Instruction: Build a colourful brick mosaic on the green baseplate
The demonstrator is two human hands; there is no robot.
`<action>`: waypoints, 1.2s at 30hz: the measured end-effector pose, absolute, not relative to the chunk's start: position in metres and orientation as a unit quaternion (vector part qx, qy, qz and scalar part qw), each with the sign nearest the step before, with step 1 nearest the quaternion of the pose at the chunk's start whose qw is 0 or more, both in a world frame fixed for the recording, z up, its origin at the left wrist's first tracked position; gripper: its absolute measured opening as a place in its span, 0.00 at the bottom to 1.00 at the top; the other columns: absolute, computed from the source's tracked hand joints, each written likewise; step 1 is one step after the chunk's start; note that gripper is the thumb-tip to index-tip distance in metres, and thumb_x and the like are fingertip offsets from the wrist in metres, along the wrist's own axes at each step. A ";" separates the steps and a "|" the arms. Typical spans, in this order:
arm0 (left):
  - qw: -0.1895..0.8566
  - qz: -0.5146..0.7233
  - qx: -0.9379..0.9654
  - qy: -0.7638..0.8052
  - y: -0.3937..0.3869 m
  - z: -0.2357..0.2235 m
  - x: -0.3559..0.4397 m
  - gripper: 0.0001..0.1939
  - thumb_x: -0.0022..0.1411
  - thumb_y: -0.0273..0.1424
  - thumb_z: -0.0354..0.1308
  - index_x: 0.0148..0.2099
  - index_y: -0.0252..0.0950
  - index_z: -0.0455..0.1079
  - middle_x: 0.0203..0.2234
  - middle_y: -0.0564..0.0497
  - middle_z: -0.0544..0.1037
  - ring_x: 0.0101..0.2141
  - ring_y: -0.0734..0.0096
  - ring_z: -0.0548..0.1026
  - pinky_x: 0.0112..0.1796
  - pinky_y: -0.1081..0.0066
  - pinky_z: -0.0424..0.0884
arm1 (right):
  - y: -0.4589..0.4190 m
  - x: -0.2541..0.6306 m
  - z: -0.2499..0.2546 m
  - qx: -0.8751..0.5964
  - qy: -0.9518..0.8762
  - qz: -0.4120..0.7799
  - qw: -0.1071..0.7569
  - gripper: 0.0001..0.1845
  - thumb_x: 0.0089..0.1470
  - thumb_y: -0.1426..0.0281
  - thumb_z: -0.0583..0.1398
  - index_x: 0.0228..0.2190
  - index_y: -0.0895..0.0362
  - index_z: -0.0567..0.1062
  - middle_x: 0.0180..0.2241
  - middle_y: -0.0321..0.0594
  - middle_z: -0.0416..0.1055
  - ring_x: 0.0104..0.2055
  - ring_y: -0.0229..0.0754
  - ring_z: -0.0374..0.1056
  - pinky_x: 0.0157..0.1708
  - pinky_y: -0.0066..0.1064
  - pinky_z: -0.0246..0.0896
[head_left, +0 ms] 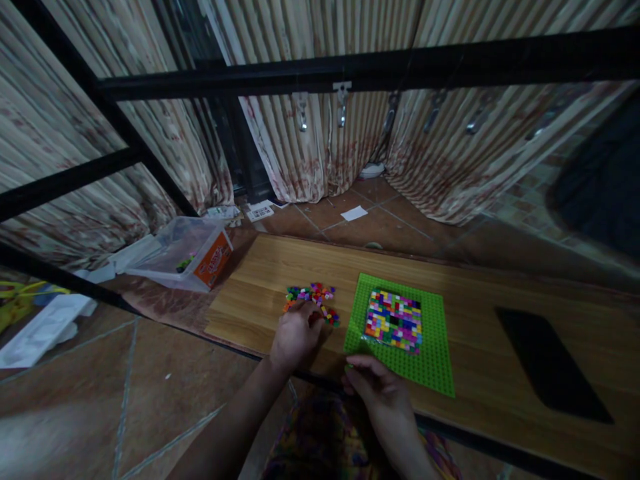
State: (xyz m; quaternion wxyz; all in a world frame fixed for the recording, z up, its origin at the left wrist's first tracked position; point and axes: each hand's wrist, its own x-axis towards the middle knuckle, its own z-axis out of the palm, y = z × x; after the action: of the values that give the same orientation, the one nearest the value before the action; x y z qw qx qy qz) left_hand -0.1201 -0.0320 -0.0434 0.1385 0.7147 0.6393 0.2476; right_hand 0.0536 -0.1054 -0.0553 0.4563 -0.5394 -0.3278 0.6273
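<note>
The left hand [294,337] is held over the loose bricks [320,293] just left of the centre of the frame, with its fingers bent down among them; whether a brick is gripped cannot be told, since the fingertips are partly hidden. The right hand [380,393] is seen at the lower centre, near the front edge of the table, with thumb and forefinger brought together and a small green piece [349,366] apparently pinched between their tips.

In the head view, a green baseplate [435,347] is laid right of centre on the wooden table [257,277]. A dense patch of many-coloured bricks [394,320] is set on it, with a green border left uncovered on every side. The loose bricks are scattered in a small heap to the left of the baseplate, apart from it. At the lower right, a flat black panel [555,363] is laid on the wood.

At the left, a clear plastic box [175,233] with an orange label [215,259] is placed beside the table. Across the top, striped curtains [320,153] are crossed by a black bar [280,79].
</note>
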 end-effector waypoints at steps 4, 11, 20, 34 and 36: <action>0.097 0.261 0.700 0.657 -0.025 -0.040 -0.131 0.11 0.61 0.26 0.51 0.43 0.37 0.71 0.39 0.47 0.76 0.38 0.67 0.75 0.42 0.71 0.70 | -0.107 0.055 -0.050 -0.543 -0.326 0.623 0.459 0.18 0.40 0.59 0.68 0.31 0.56 0.76 0.23 0.38 0.76 0.26 0.40 0.71 0.28 0.29 0.67; 0.050 0.167 0.727 0.664 -0.006 -0.037 -0.141 0.14 0.59 0.26 0.51 0.47 0.39 0.69 0.40 0.47 0.74 0.40 0.64 0.74 0.42 0.70 0.70 | -0.109 0.056 -0.050 -0.551 -0.364 0.601 0.450 0.19 0.42 0.59 0.66 0.36 0.56 0.79 0.24 0.38 0.74 0.27 0.39 0.69 0.29 0.29 0.65; 0.058 0.196 0.726 0.656 -0.007 -0.029 -0.139 0.07 0.60 0.27 0.51 0.40 0.37 0.70 0.38 0.47 0.74 0.39 0.66 0.74 0.41 0.70 0.70 | -0.105 0.074 -0.055 -0.579 -0.383 0.554 0.459 0.15 0.43 0.60 0.66 0.32 0.56 0.78 0.26 0.38 0.74 0.28 0.41 0.69 0.30 0.30 0.63; 0.321 0.282 0.690 0.584 -0.058 -0.035 -0.071 0.06 0.58 0.28 0.53 0.37 0.37 0.70 0.26 0.53 0.74 0.23 0.75 0.70 0.26 0.76 0.65 | -0.078 0.096 -0.050 -0.640 -0.604 0.123 0.459 0.09 0.56 0.66 0.58 0.36 0.54 0.77 0.35 0.41 0.76 0.38 0.42 0.72 0.40 0.34 0.66; 0.362 0.312 0.672 0.566 -0.056 -0.037 -0.066 0.06 0.58 0.29 0.53 0.38 0.36 0.70 0.27 0.53 0.74 0.24 0.76 0.70 0.27 0.76 0.65 | -0.074 0.093 -0.054 -0.641 -0.618 0.080 0.447 0.08 0.56 0.66 0.58 0.35 0.54 0.77 0.35 0.40 0.77 0.37 0.42 0.71 0.39 0.34 0.65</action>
State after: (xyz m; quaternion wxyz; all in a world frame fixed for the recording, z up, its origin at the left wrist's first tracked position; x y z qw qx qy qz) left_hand -0.0659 -0.0556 -0.0373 0.3619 0.6719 0.5659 0.3120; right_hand 0.0935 -0.0739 -0.0540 0.4472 -0.6413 -0.6183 0.0804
